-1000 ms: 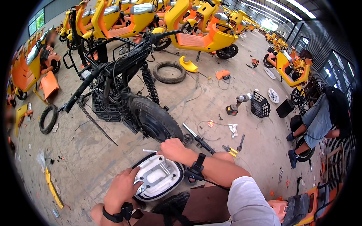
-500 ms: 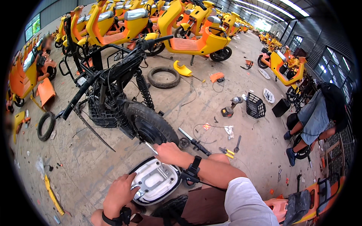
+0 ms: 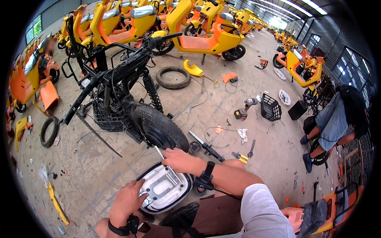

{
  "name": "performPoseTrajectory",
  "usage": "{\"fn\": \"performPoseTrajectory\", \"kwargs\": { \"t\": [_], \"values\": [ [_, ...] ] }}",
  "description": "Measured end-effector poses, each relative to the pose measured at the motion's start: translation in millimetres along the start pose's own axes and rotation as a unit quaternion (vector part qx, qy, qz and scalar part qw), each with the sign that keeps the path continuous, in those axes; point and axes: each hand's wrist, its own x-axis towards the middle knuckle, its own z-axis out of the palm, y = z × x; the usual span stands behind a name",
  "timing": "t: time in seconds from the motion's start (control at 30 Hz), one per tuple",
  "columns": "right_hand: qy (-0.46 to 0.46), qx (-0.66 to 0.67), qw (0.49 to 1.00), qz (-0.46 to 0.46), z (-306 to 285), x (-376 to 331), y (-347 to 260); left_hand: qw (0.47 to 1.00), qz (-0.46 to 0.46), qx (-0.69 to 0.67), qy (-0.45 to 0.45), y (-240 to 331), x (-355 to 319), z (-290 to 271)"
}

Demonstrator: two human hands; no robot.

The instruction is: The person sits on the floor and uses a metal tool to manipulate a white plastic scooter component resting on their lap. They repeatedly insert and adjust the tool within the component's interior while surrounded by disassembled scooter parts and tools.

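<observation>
A white, black-rimmed scooter light housing rests on my lap with its hollow back facing up. My left hand grips its left edge, thumb over the rim. My right hand is closed around a thin metal screwdriver whose tip reaches down into the housing. Just in front of my hands stands the black tyre of a stripped black scooter frame.
Tools lie on the concrete to the right: a long black bar, yellow-handled pliers, a power drill, a black basket. Loose tyres lie about. Yellow-orange scooters line the back. Another person crouches at right.
The view has shifted slightly, bringing the scooter frame and hands lower. My right hand with the screwdriver stays over the housing; my left hand keeps its hold.
</observation>
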Motion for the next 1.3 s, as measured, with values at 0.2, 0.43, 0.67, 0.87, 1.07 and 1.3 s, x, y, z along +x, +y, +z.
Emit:
{"fn": "performPoseTrajectory", "kwargs": {
  "t": [0.2,0.43,0.67,0.87,1.07,1.3],
  "values": [
    [0.109,-0.094,0.989,-0.017,7.1,-4.3,-1.8,1.0,0.009,-0.001,0.011,-0.5,-1.0,-1.1],
    [0.078,-0.113,0.99,-0.039,14.6,1.6,0.2,0.996,0.083,-0.016,0.026,13.9,13.1,12.7],
    [0.093,-0.196,0.973,-0.084,26.7,5.4,-1.3,0.993,0.113,-0.011,0.045,20.5,28.1,19.2],
    [0.075,-0.237,0.962,-0.115,29.5,4.2,-3.7,0.993,0.114,-0.012,0.027,24.9,30.1,20.9],
    [-0.029,-0.289,0.957,0.005,34.4,13.6,-4.5,0.987,0.104,-0.109,0.06,34.4,36.6,15.2],
    [-0.006,-0.208,0.978,0.004,42.4,24.4,-4.4,0.919,0.022,-0.393,0.021,64.3,49.8,-10.9]
  ]
}}
